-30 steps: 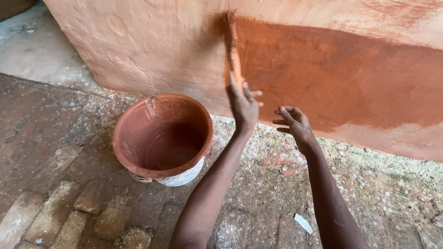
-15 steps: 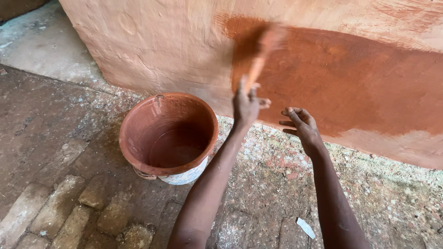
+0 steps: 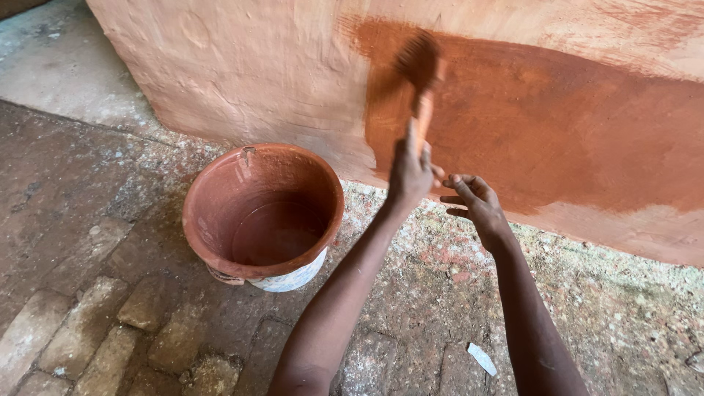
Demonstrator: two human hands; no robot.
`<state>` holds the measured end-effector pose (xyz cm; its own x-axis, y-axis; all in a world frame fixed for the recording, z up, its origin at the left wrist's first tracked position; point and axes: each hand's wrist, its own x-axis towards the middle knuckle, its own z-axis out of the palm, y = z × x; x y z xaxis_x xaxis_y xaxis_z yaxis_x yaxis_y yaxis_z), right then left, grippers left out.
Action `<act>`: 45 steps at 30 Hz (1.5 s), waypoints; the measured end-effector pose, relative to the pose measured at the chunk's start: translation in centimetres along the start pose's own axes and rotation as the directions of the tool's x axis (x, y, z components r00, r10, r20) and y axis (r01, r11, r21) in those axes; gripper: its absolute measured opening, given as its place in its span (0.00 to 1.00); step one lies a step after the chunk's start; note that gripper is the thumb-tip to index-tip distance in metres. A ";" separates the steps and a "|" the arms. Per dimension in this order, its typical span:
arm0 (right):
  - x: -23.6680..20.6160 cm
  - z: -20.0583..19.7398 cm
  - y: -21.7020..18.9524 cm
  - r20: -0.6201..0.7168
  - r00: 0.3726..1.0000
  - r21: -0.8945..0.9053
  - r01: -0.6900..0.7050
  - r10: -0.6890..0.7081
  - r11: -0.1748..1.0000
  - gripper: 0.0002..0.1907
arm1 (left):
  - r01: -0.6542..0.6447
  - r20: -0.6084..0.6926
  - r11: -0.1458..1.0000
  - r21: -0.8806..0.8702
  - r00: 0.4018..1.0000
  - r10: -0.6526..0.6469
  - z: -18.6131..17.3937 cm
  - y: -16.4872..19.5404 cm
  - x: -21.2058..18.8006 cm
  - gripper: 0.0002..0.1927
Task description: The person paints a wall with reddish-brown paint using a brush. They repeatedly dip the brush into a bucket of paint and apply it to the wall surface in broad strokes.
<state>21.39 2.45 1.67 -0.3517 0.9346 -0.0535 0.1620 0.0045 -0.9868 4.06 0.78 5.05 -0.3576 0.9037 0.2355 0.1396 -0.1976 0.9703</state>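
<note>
Left hand (image 3: pixel 411 172): closed around the lower handle of a paintbrush (image 3: pixel 420 81), wrist raised, arm extended from the near edge of the scene toward the far wall. Brush head blurred, pressed against or just off the wall (image 3: pixel 242 73); exact contact not discernible. Brush located at the left border of the red-brown painted band (image 3: pixel 557 125), above the hand.

Right hand (image 3: pixel 473 202): empty, fingers loosely curled and partly spread, palm turned toward the left hand. Positioned just right of the left hand, slightly nearer and lower, not touching brush or wall.

Wall: pale, rough plaster at left and along the top; painted band spread across the right portion, with an unpainted strip along the base at far right.

Bucket (image 3: pixel 262 213): round, coated red-brown inside and on the rim, pale outer shell visible at the bottom. Set upright on the ground, left of the left forearm, near the wall base. Shallow pool of red-brown paint visible at the bottom.

Ground (image 3: pixel 88 220): rough, stained stone and brick paving, paint specks near the wall. Small white scrap (image 3: pixel 482 358) at near right, between the two forearms.
</note>
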 end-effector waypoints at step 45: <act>2.5 3.6 -1.1 -0.396 0.917 0.546 0.189 0.053 0.816 0.28 | -0.012 -0.033 0.998 -0.060 0.999 0.010 -1.9 -6.2 1.5 0.27</act>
<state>16.98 3.53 2.10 0.0513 0.9979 -0.0405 -0.4381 -0.0139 -0.8988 0.94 2.60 -0.50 -0.3868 0.8886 0.2466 0.0885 -0.2304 0.9691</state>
